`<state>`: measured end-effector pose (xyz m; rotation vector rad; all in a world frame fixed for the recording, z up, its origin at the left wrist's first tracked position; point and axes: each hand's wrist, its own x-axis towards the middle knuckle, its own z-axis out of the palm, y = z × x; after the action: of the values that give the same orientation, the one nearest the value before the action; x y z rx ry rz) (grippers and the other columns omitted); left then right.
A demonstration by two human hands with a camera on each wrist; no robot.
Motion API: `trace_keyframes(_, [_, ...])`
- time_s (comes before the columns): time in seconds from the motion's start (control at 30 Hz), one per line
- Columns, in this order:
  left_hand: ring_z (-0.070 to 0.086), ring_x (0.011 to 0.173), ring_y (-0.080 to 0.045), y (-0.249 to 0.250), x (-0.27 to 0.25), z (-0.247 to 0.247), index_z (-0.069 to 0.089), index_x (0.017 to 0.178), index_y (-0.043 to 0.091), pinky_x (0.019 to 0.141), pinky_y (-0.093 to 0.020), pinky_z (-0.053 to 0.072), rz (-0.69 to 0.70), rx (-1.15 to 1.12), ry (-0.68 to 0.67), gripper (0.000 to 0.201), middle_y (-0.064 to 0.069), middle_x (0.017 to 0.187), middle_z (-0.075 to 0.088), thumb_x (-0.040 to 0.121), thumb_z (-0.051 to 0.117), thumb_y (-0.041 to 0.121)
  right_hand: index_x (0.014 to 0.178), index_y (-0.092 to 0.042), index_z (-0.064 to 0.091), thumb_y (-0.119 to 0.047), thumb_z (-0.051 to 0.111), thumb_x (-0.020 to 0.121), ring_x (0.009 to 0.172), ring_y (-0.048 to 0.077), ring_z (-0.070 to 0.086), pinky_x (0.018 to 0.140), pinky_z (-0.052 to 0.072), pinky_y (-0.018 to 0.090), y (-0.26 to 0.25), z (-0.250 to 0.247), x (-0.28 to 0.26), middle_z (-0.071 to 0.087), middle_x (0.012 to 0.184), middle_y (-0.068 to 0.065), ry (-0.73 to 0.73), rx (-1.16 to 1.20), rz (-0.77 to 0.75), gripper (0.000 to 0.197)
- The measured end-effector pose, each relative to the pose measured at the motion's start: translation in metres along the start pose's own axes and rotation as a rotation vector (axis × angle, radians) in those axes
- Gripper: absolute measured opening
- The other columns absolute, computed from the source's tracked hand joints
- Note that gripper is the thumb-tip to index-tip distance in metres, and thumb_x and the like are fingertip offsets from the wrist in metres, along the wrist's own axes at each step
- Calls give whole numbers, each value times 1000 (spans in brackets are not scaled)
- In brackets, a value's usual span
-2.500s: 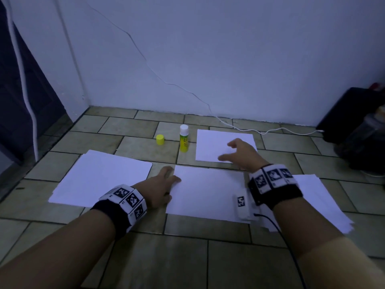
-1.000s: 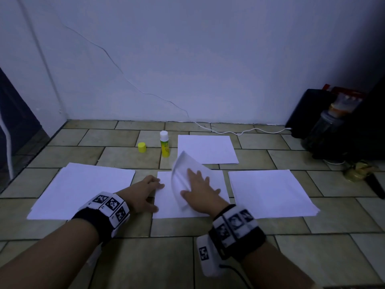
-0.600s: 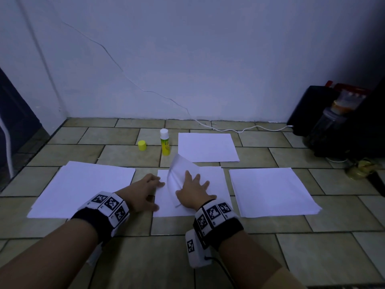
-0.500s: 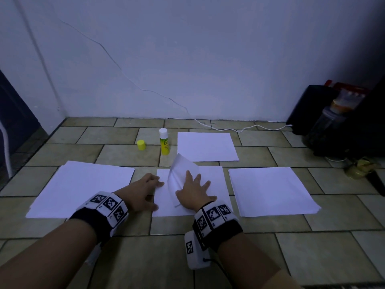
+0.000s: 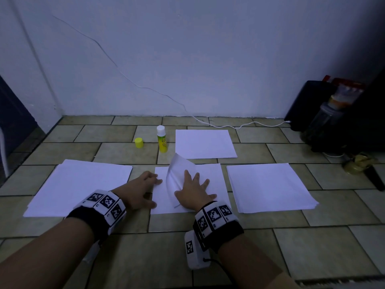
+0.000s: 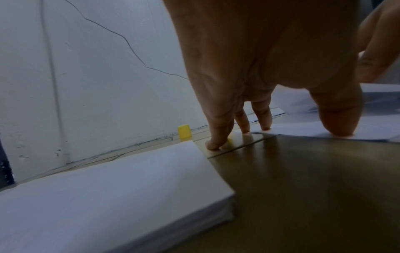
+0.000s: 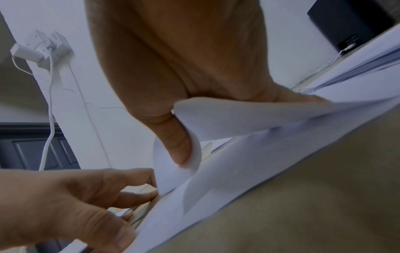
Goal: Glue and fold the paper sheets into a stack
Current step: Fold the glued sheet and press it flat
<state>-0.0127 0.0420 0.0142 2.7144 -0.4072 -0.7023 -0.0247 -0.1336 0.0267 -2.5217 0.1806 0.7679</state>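
A white centre sheet (image 5: 210, 174) lies on the tiled floor, with a curled paper flap (image 5: 179, 170) standing up from it. My right hand (image 5: 193, 190) lies flat on the sheet with fingers spread, beside the flap. In the right wrist view the thumb (image 7: 175, 142) sits inside the curl of the flap (image 7: 238, 116). My left hand (image 5: 143, 188) rests its fingertips (image 6: 265, 119) on the sheet's left edge and the floor. An uncapped yellow glue stick (image 5: 162, 139) stands behind, its yellow cap (image 5: 139, 142) beside it.
A thick paper stack (image 5: 79, 184) lies to the left and another stack (image 5: 268, 186) to the right. A single sheet (image 5: 205, 143) lies behind the centre one. A white cable (image 5: 229, 125) runs along the wall to dark boxes and a jar (image 5: 329, 115) at the right.
My right hand came back from the far sheet onto the centre sheet, and a flap of paper now curls up beside it. Over the last half second the hands have barely moved.
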Motion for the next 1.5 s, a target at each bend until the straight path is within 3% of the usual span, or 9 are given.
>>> trace_keyframes(0.5, [27,140,-17,0,0,1,21,152,18,115,-27,26,1,-7,-1,82,0,156,11,87,68,33,152,-29,-3,-33,43,98,144,39,-14,109,3,69,2,1,1,-11,160,4,-2,15,-9,71])
trace_keyframes(0.73, [30,138,-15,-2,-1,2,23,151,15,110,-21,25,14,-7,15,81,0,154,13,86,69,33,152,-29,-2,-36,48,95,144,38,-14,108,4,70,4,1,1,-11,160,4,-9,16,-16,76])
trace_keyframes(1.5, [29,139,-16,-6,1,3,22,151,15,113,-23,26,32,-7,15,81,-1,155,12,86,69,33,152,-28,4,-37,50,94,145,38,-13,109,4,69,6,0,3,-10,160,4,-2,16,-18,74])
